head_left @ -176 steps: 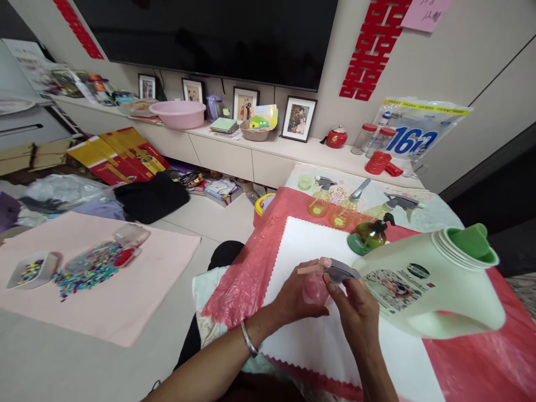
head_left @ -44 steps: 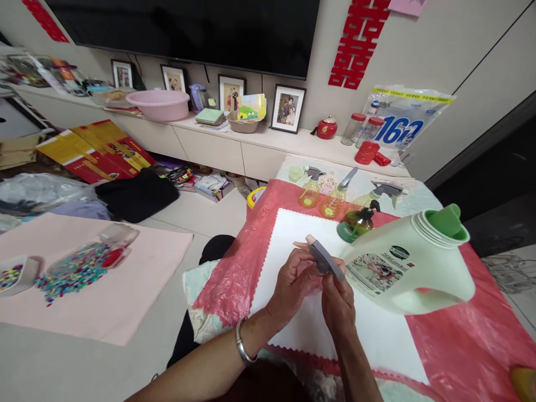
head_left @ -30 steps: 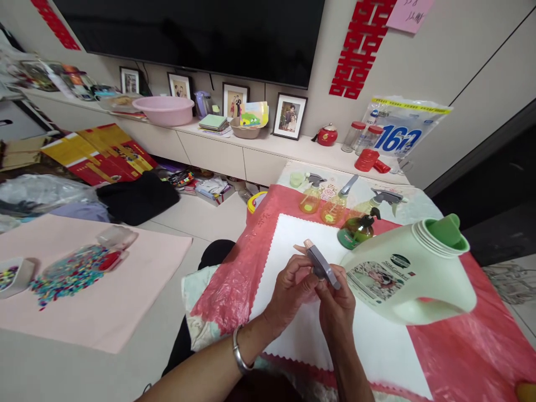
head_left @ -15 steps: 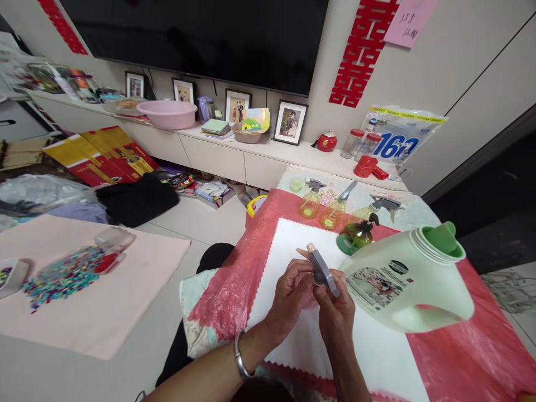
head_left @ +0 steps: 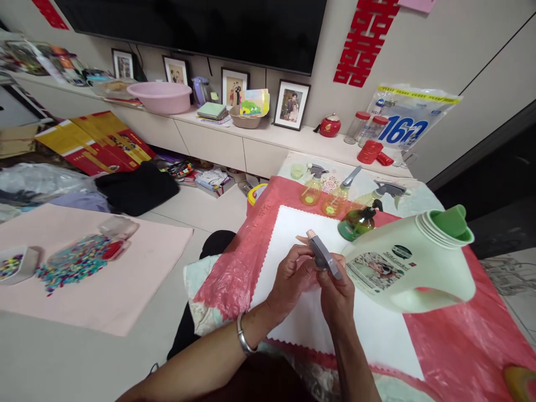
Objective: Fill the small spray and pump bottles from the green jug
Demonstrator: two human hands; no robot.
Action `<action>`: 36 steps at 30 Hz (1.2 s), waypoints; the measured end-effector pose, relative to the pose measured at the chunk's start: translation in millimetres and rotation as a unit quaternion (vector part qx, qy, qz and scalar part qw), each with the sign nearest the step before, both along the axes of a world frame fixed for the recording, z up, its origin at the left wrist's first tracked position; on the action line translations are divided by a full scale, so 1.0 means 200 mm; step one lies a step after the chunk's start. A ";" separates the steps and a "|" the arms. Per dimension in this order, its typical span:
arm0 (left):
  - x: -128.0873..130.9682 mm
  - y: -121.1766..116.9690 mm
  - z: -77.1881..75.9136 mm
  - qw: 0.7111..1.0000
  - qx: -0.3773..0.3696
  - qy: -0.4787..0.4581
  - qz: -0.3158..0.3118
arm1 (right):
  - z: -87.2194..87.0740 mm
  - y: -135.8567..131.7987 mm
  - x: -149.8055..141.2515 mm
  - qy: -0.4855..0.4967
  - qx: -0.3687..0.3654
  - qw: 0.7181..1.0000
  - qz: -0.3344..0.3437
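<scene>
A grey spray head (head_left: 324, 257) with a pale pink nozzle tip is held between both hands, over the white scallop-edged sheet (head_left: 288, 234). My left hand (head_left: 293, 273) has its thumb and fingers closed on the left side of it. On the other side, my right hand (head_left: 338, 287) grips it near its back end. What sits below the head is mostly covered by my fingers. Just right of my hands is a large pale green jug (head_left: 412, 262) with a green cap. Behind them is a dark green pump bottle (head_left: 357, 226).
An amber spray bottle (head_left: 312, 191), a second one (head_left: 335, 198) and a grey-headed spray bottle (head_left: 383, 192) line the table's far side. Red plastic (head_left: 232, 268) covers the table. Colourful small pieces (head_left: 77, 262) lie on a pink mat (head_left: 125, 290) to the left.
The view has tipped slightly downward, so the background sits higher. Both hands keep their hold on the spray head, with little visible movement.
</scene>
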State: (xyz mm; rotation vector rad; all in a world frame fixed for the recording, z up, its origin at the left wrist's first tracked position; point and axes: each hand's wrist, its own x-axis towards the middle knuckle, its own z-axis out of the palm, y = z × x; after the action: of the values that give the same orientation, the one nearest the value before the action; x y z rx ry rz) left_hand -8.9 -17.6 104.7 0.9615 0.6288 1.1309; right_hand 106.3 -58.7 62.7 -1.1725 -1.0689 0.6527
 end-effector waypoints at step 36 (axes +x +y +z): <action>0.01 0.01 -0.07 1.000 0.010 0.000 0.028 | 0.06 0.01 -0.09 0.028 0.000 0.997 -0.071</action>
State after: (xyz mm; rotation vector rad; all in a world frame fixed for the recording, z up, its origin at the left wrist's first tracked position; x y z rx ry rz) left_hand -7.1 -15.0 90.5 0.9658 0.6496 1.1891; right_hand 88.7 -57.3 74.0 -1.2110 -0.9293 0.5706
